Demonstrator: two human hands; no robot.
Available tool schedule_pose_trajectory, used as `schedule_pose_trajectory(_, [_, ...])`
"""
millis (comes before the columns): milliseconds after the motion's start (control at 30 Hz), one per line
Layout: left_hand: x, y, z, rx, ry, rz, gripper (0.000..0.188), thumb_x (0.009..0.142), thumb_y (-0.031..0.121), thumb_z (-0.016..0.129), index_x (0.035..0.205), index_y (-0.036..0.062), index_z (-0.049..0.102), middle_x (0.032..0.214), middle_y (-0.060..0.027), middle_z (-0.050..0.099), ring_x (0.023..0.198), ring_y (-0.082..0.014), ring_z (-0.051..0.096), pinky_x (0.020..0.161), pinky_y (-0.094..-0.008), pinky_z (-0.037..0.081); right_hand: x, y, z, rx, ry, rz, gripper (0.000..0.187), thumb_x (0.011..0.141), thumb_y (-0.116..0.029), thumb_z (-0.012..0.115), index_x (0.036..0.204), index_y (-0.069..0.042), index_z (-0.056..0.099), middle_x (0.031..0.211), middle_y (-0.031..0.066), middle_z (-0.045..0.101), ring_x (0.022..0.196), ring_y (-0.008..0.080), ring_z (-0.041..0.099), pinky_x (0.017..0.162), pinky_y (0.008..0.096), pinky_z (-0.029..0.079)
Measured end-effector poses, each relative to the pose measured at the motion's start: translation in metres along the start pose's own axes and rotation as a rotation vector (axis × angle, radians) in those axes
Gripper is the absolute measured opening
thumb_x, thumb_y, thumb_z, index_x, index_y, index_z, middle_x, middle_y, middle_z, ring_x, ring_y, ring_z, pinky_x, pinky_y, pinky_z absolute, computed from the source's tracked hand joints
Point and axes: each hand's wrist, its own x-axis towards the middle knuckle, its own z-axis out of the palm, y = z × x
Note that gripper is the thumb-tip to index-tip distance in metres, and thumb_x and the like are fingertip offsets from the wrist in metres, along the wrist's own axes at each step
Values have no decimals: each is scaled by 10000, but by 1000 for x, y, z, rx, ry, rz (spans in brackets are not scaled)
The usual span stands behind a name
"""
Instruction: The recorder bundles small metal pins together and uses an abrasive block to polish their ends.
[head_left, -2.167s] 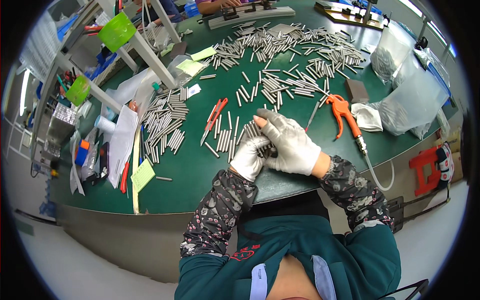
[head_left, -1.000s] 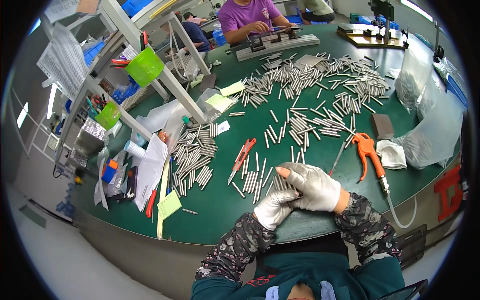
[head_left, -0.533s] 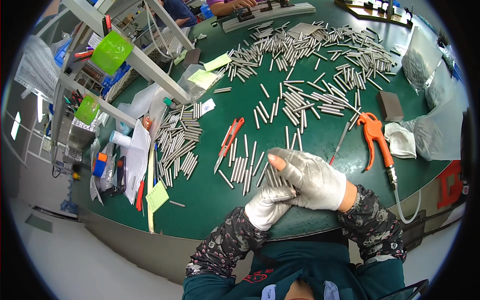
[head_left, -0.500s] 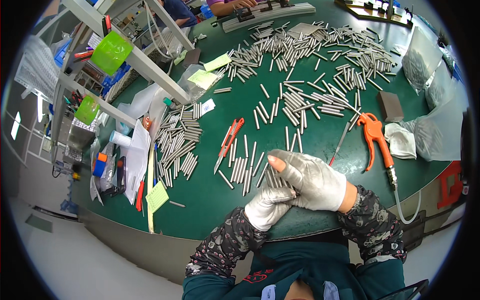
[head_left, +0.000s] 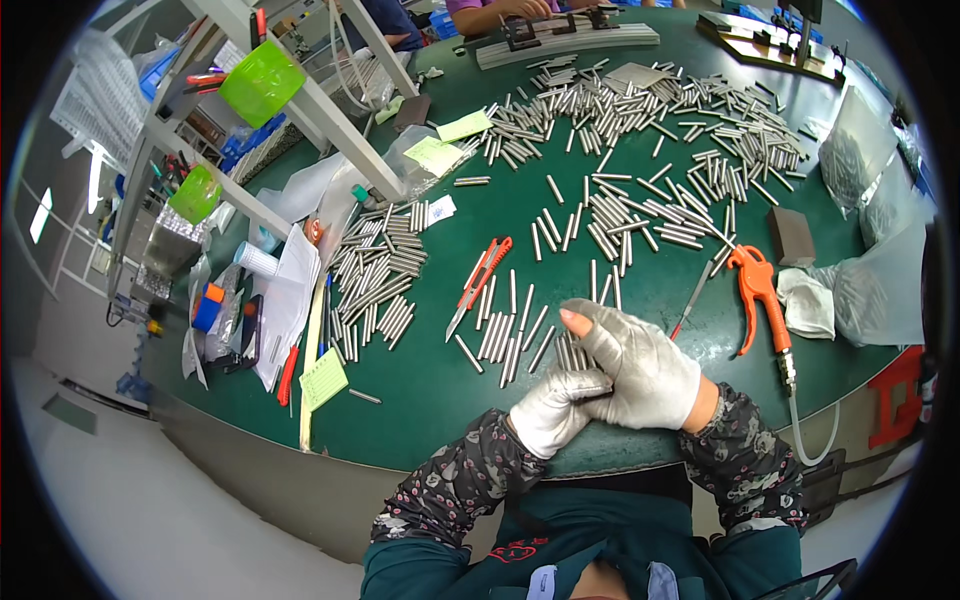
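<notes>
My two white-gloved hands press together near the table's front edge. Between them shows a bunch of short metal pins (head_left: 572, 354), its lower part hidden by the gloves. The left hand (head_left: 556, 408) closes round the bunch from below. Over it lies the right hand (head_left: 648, 372), curled, its bare thumb tip poking out of the glove. Just left of the hands a small group of loose metal pins (head_left: 497, 337) rests on the green table (head_left: 480, 420). An orange utility knife (head_left: 479, 286) lies beyond that group.
A large heap of metal pins (head_left: 620, 110) spreads across the back; another pile (head_left: 375, 262) sits left. An orange air gun (head_left: 757, 285), a brown block (head_left: 790, 237) and plastic bags (head_left: 880, 290) are on the right. A shelf frame (head_left: 350, 150) stands left; a co-worker's hand (head_left: 525, 8) is far back.
The whole view has shifted slightly, so the table contents sit a little further right. Both hands stay together around the metal pins, with little other movement.
</notes>
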Motion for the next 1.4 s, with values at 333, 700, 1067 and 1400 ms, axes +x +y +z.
schedule_pose_trajectory(333, [2,-5,-13,28,-1,-77,423,670,-23,579,1063,54,444,997,-56,522,942,-184,516,830,-310,428,-2,1,7,-78,-15,21,554,543,-198,682,1042,-83,469,994,134,508,837,304,534,661,369,453])
schedule_pose_trajectory(700, [1,-4,-16,36,27,-54,397,689,-10,572,1065,45,455,979,-57,533,934,-179,518,827,-318,431,-1,7,0,40,-54,-54,714,553,-109,679,1183,-68,346,1088,181,462,876,347,524,710,361,454])
schedule_pose_trajectory(1067, [3,-2,-16,80,42,-111,365,688,-65,535,1034,34,470,940,-66,542,853,-195,551,772,-326,457,-3,16,-3,-46,-101,-119,645,601,-105,627,1183,-71,351,1050,170,486,845,336,530,692,366,447])
schedule_pose_trajectory(1400, [9,2,-12,152,90,-75,455,672,-51,569,1097,9,418,1023,-101,518,970,-222,513,861,-378,420,-4,21,0,138,-95,30,649,596,-188,679,1151,-49,371,1031,156,493,932,336,496,778,353,416])
